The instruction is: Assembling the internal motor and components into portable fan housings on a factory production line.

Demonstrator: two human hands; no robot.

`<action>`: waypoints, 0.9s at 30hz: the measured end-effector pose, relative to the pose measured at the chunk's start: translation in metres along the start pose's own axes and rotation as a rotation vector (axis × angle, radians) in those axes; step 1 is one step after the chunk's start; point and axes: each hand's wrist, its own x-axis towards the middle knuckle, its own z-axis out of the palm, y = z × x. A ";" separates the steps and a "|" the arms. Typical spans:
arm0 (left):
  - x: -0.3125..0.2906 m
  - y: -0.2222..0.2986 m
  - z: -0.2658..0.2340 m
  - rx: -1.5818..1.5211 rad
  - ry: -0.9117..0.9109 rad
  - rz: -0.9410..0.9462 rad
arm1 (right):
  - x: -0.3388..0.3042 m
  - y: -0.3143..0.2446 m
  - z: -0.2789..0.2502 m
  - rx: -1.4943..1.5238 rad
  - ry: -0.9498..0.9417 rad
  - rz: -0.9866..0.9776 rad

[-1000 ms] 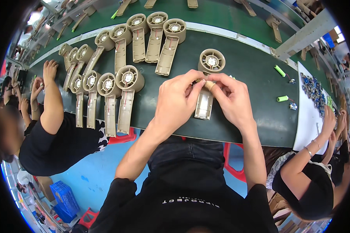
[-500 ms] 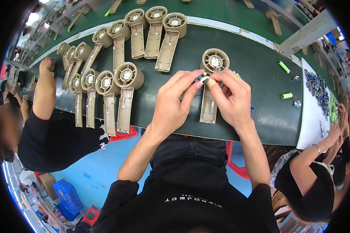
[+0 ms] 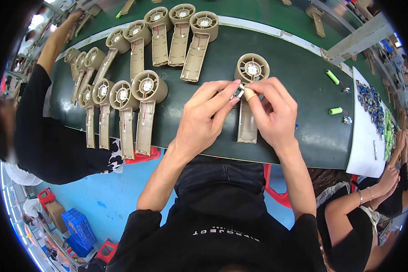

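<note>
Over the table's near middle, my left hand [image 3: 204, 115] pinches a small circuit board [image 3: 238, 92] between thumb and fingertips. My right hand [image 3: 275, 111] is closed at the board's right edge, with a beige cover on its thumb; what its fingertips grip is too small to make out. Beneath both hands lies a beige handheld fan housing [image 3: 247, 124], its round fan head [image 3: 252, 69] at the far end and its open handle toward me. Part of the handle is hidden by my hands. A bit of blue shows beside my right hand.
Several similar fan housings [image 3: 146, 122] lie in rows at left on the dark green table [image 3: 303, 149]. Two green battery cells [image 3: 332, 77] with wired boards lie at right, near a white sheet [image 3: 365, 156] piled with boards and cells. Co-workers sit on both sides.
The circuit board has turned a little between my fingers, and my right hand has shifted slightly. The co-worker at left has stretched an arm farther across the table.
</note>
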 end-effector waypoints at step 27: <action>0.004 0.030 0.007 -0.259 -0.086 -0.340 | -0.001 -0.009 -0.015 -0.036 0.142 0.047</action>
